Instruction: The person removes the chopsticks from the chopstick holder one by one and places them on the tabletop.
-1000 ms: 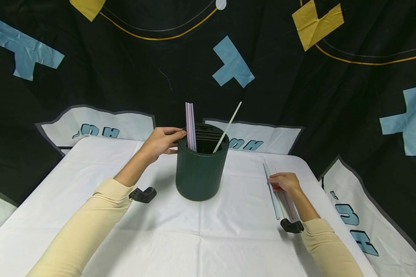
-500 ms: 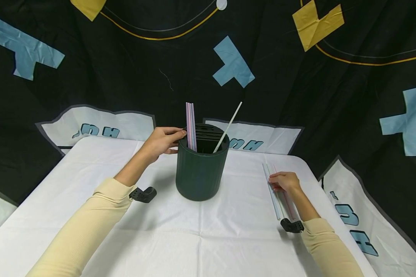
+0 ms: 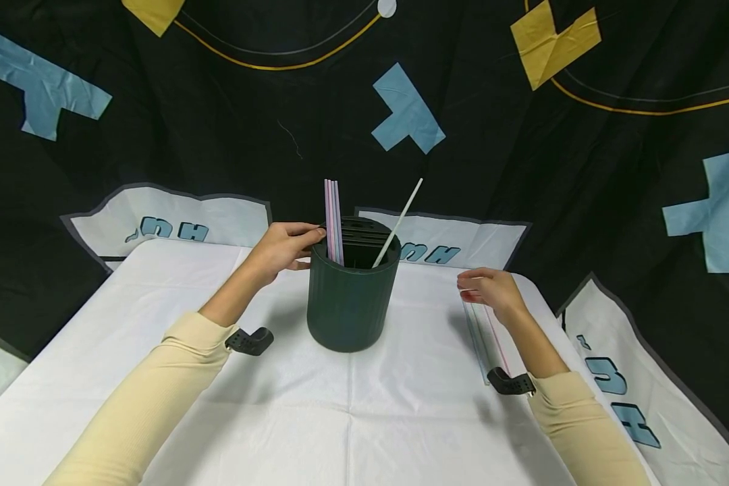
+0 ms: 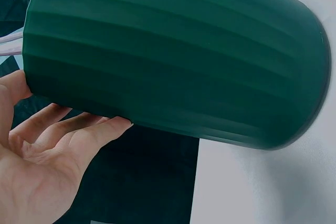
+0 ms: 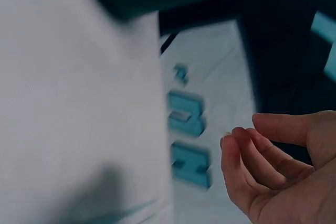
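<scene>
A dark green fluted holder [image 3: 352, 307] with a slotted black insert stands upright on the table. My left hand [image 3: 285, 250] holds its upper left side; in the left wrist view the thumb is by the rim and the fingertips touch the wall of the same holder [image 4: 173, 61]. Pink and lilac straws [image 3: 334, 219] stand bunched at the holder's left, and a pale straw [image 3: 399, 223] leans right. My right hand [image 3: 492, 290], fingers loosely bent, hovers over the far end of several thin straws [image 3: 476, 337]. The right wrist view shows nothing in that hand [image 5: 278, 166].
A white cloth [image 3: 304, 418] covers the table, whose right edge runs close to my right forearm. Behind it hangs a black backdrop [image 3: 231, 135] with blue and yellow patches. Each wrist wears a small black camera mount.
My right hand has let go of the straws and risen up and away from me, its fingers loosening. The left hand and the holder have stayed in place.
</scene>
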Motion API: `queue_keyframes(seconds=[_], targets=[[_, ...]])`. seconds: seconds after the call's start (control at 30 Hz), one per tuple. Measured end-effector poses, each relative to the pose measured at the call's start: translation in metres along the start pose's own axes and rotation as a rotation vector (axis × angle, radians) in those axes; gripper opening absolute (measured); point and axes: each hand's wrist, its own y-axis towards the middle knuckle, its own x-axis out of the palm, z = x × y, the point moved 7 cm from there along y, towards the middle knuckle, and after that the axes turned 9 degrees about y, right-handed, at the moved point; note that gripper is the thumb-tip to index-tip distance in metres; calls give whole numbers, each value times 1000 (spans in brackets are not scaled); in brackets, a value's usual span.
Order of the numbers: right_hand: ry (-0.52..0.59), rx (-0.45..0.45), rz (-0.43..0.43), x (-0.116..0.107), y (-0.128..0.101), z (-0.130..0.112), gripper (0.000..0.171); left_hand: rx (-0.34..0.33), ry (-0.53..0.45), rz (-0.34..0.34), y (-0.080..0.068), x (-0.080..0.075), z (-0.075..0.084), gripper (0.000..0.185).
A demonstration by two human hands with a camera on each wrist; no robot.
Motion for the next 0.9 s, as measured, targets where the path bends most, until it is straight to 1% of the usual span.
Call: queue_keyframes(seconds=[0.23, 0.37, 0.5, 0.67, 0.8, 0.9], targets=[[89, -46, -64, 31, -17, -55, 42, 5, 1, 6, 0, 0, 0, 40], [135, -100, -89, 48, -23, -82, 40, 5, 4, 7, 0, 0, 1, 40], [152, -152, -104, 63, -27, -104, 36, 6, 4, 7, -1, 0, 1, 40], [196, -176, -131, 79, -31, -121, 35, 11, 7, 12, -1, 0, 0, 40], [237, -186, -158, 89, -32, -127, 34, 9, 1, 15, 0, 0, 0, 41], [253, -190, -160, 94, -32, -130, 32, 3, -11, 14, 0, 1, -1, 40]])
